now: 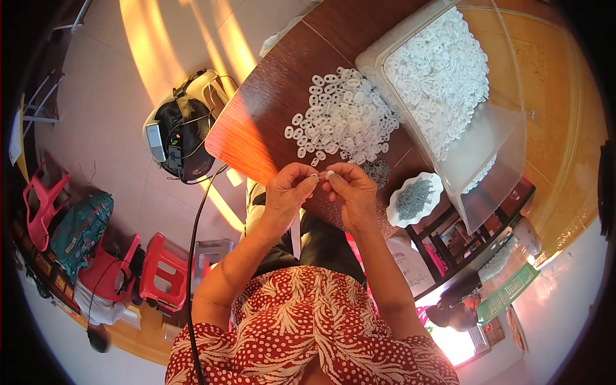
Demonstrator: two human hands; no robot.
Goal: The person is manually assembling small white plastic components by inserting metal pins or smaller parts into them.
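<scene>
My left hand (288, 195) and my right hand (353, 194) meet at the table's near edge, thumbs and fingertips pinched. In the right fingertips is a small white plastic piece (330, 174). Something tiny, perhaps metallic, shows at the left fingertips, too small to name. Just beyond the hands spreads a loose pile of white oval plastic pieces (350, 119) with holes in them. Beside my right hand lies a small heap of grey metal bits (377, 172). More grey bits (414, 199) fill a white scalloped dish (393, 213) to its right.
A large translucent bin (410, 106) heaped with white pieces stands on the dark wooden table (256, 115) at right. A black bag (186, 135) with cables rests left of the table. Pink stools (163, 273) stand further left. A black cable (192, 269) runs past my left arm.
</scene>
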